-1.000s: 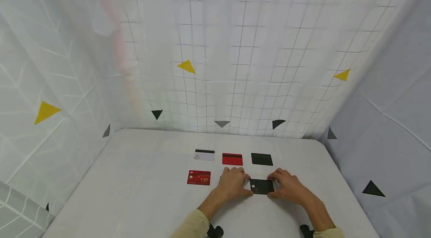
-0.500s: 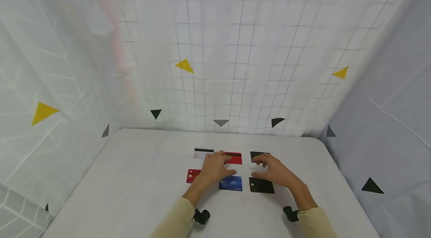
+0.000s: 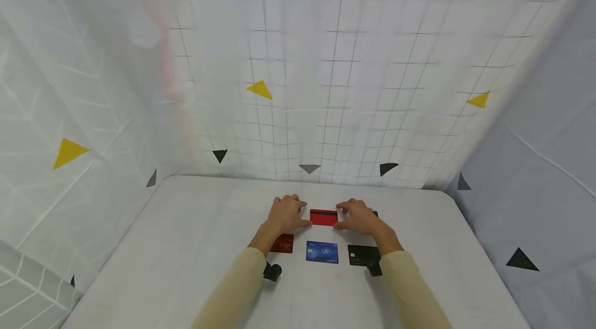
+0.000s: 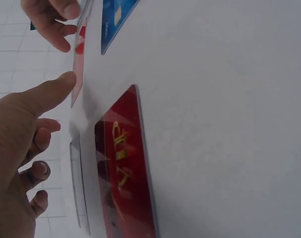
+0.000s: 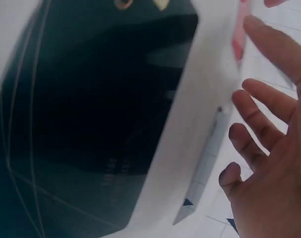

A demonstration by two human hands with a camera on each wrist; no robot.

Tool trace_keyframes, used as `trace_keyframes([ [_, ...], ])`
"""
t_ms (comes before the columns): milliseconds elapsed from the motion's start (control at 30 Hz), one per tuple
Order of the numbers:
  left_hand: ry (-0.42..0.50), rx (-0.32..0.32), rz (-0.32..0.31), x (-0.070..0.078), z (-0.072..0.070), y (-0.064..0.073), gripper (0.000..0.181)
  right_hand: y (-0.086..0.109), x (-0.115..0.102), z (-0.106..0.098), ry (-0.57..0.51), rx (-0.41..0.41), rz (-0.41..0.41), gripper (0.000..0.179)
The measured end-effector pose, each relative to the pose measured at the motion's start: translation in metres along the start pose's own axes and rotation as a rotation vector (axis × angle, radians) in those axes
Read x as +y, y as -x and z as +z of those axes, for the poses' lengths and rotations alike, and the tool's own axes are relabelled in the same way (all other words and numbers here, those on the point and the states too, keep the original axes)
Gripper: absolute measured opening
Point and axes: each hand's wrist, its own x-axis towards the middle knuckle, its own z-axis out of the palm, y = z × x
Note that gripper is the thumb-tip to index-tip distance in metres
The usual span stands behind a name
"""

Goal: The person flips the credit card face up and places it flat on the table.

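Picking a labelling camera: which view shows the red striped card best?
Head view, because the red striped card shows whole, dark stripe included, between the left hand and right hand. Left wrist: steeply foreshortened. Right wrist: only a blurred part near the top edge.

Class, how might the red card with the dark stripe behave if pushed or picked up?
Thin and straight-edged, the red striped card seems stiff and light. Lying flat on the table, it would probably slide, not roll.
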Motion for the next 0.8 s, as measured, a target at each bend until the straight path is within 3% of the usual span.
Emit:
trace_keyframes([
  [200,-0.025,-0.072,0.005,0.0,0.006,-0.007,0.06,-0.003,0.001,0.002,0.082,-0.012,0.027,0.063],
  [467,-0.034,-0.058,0.034,0.009,0.004,-0.006,0.047,-0.003,-0.001,0.002,0.077,0.009,0.018,0.054],
  [800,-0.105,-0.058,0.041,0.011,-0.002,-0.01,0.051,-0.008,-0.007,0.004,0.131,0.008,0.034,0.051],
])
